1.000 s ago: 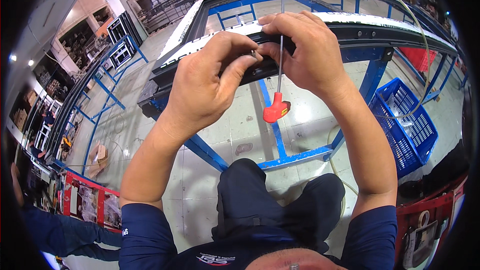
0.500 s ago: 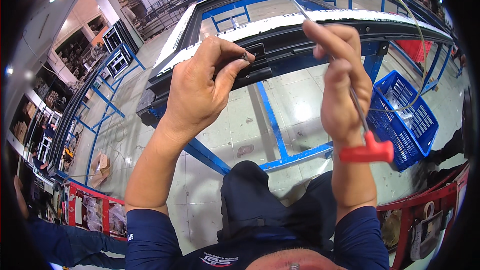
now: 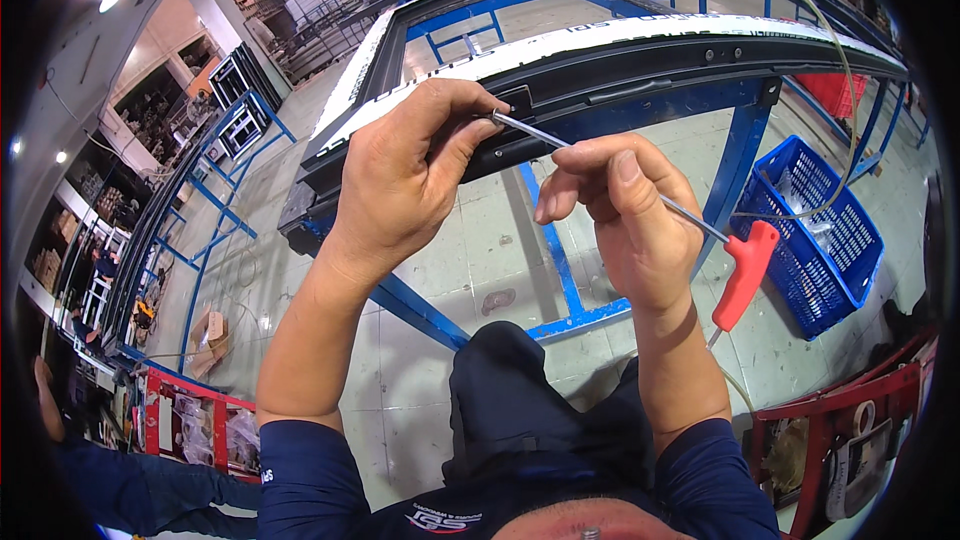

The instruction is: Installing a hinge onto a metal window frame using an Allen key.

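Note:
My left hand [image 3: 400, 170] is closed in a pinch beside the black metal frame [image 3: 640, 75]. Between its thumb and forefinger is a tiny metal piece that looks like a screw, mostly covered by the fingertips. My right hand [image 3: 645, 225] grips the shaft of a T-handle hex key [image 3: 747, 275] with a red handle, which hangs out past the wrist side. The key's slanting shaft reaches left, and its tip meets the piece at my left fingertips. Just behind that spot, a rectangular recess [image 3: 519, 98] shows in the frame's side.
Blue steel stands [image 3: 735, 155] carry the frame, which has white printed film [image 3: 560, 43] along its top. At the right, a blue plastic basket [image 3: 815, 240] holds clear bags, with a thin hose [image 3: 848, 130] looping above it. Red racks [image 3: 185, 420] flank me; another person's legs [image 3: 170, 485] are lower left.
My right hand has come down and turned, swinging the hex key from upright to a slant, its tip now at my left fingertips. My left hand keeps its pinch.

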Motion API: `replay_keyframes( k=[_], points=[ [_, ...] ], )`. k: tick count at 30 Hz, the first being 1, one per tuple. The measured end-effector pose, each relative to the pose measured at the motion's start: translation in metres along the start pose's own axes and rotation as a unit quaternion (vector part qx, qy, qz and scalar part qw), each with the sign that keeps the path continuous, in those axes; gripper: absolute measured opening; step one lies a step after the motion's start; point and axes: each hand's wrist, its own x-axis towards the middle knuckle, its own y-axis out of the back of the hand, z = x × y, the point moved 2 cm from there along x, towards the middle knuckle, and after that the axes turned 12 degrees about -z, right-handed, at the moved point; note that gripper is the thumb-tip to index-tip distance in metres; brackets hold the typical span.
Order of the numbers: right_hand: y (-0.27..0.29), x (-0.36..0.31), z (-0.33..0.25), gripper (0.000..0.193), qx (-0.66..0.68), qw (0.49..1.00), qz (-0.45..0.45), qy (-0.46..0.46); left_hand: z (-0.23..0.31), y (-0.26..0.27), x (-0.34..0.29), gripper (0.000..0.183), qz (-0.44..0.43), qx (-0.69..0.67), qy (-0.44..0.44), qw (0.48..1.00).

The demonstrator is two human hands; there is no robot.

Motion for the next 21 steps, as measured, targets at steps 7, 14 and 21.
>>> replay_keyframes(
  k=[7, 14, 21],
  points=[
    [0.012, 0.007, -0.006, 0.040, 0.108, 0.992, 0.017, -0.068, -0.003, -0.003, 0.003, 0.017, -0.007, -0.006, -0.023, 1.000],
    [0.014, 0.012, -0.001, 0.022, 0.070, 0.994, 0.051, -0.062, -0.003, -0.002, 0.000, 0.018, 0.003, 0.050, -0.030, 0.998],
    [0.017, 0.005, 0.021, 0.021, 0.131, 0.990, 0.044, -0.007, -0.005, -0.004, 0.008, 0.021, 0.049, 0.038, -0.056, 0.997]
  ],
)
